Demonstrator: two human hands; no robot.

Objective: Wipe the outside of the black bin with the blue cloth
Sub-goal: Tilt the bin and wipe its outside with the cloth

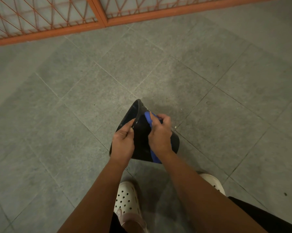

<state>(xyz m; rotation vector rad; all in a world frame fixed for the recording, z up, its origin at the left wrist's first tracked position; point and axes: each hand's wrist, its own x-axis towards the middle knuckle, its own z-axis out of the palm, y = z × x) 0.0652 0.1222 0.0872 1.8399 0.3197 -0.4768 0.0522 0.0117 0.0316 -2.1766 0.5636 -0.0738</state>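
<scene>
Nearest us are our two bare forearms, reaching down over our white perforated clogs (126, 199) on the grey tiled floor (57, 98). Our left hand (123, 142) pinches the rim of the black bin (142, 132), thumb on the outside and fingers curled over the edge, holding it tilted with its mouth turned toward the left and away from us. Our right hand (159, 133) is closed around the blue cloth (148, 119), pressing it flat against the bin's outer wall; a strip of cloth shows above the knuckles and another trails below the wrist. The bin is above the middle of the floor, well apart from the orange metal grille (98, 14) along the far edge.
</scene>
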